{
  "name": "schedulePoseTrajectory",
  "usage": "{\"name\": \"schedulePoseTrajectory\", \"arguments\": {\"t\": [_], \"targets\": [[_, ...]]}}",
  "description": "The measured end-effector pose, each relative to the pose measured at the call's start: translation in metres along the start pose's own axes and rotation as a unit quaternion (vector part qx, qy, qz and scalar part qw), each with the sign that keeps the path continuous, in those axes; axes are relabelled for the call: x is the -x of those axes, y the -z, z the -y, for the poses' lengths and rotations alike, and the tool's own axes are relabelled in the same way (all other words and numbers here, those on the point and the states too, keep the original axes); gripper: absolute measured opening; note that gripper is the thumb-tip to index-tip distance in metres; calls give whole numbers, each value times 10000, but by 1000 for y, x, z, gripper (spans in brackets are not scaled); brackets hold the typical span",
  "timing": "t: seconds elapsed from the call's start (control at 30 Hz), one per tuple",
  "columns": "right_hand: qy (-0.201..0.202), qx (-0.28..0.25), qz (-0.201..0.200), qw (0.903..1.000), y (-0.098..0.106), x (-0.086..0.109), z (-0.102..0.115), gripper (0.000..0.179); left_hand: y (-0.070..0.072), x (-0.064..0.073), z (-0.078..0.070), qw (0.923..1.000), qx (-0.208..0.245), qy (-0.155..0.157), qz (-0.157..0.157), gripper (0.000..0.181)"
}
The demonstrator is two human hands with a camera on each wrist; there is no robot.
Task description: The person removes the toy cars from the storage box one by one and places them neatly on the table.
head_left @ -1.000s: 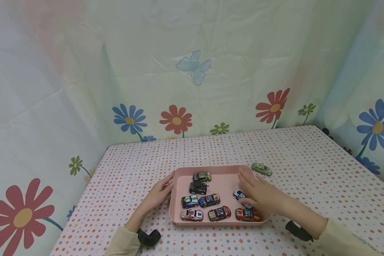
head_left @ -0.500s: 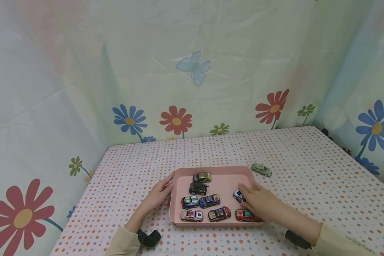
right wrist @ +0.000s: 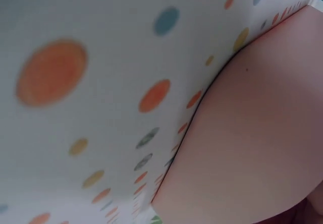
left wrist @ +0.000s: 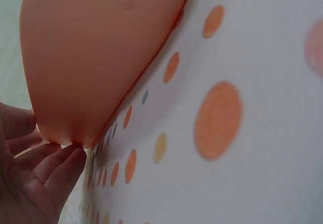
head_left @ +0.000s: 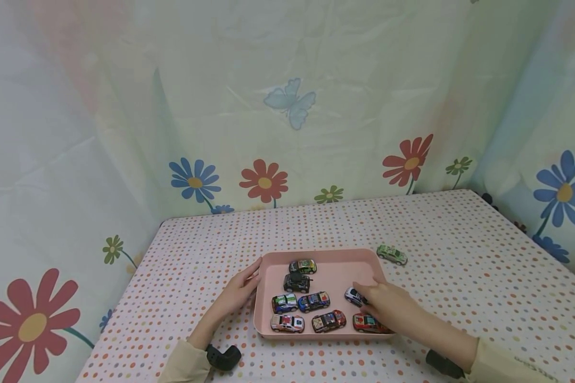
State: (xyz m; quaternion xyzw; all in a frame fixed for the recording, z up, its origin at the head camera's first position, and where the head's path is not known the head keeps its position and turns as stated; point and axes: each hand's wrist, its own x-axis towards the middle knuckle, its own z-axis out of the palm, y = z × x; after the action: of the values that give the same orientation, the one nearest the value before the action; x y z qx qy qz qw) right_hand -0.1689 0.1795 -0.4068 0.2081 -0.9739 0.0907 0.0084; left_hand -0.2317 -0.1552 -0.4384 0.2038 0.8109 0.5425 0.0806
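A pink tray point(head_left: 335, 266) holds several small toy cars. My left hand point(head_left: 239, 290) rests against the tray's left side, and in the left wrist view its fingertips point(left wrist: 75, 151) touch the outer wall. Over the tray's right part, my right hand point(head_left: 390, 306) pinches a white and black toy car point(head_left: 354, 297) between thumb and index finger; the car's rear is hidden by the hand. Just below it sits a red toy car point(head_left: 367, 322), partly covered by the hand. The right wrist view shows mostly the tray's outer wall point(right wrist: 242, 133).
Toy cars stand in the tray's left half, among them a dark one with a turret point(head_left: 296, 282) and a blue one point(head_left: 313, 301). Outside, beyond the right rim, lies a green toy car point(head_left: 392, 255). A dotted cloth covers the table point(head_left: 211, 239).
My right hand has come down from above the tray, its fingers closing on the white and black toy car, which has shifted slightly left. The left hand has stayed in place.
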Motion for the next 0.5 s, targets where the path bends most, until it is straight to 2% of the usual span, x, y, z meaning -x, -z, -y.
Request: {"name": "schedulePoseTrajectory", "arguments": {"t": [0.2, 0.5], "targets": [[67, -324, -21, 9995, -2, -3, 2, 43, 0, 0, -1, 10000, 56, 2, -2, 49], [325, -298, -273, 9987, -2, -5, 2, 41, 1, 0, 0, 10000, -23, -33, 26, 48]]}}
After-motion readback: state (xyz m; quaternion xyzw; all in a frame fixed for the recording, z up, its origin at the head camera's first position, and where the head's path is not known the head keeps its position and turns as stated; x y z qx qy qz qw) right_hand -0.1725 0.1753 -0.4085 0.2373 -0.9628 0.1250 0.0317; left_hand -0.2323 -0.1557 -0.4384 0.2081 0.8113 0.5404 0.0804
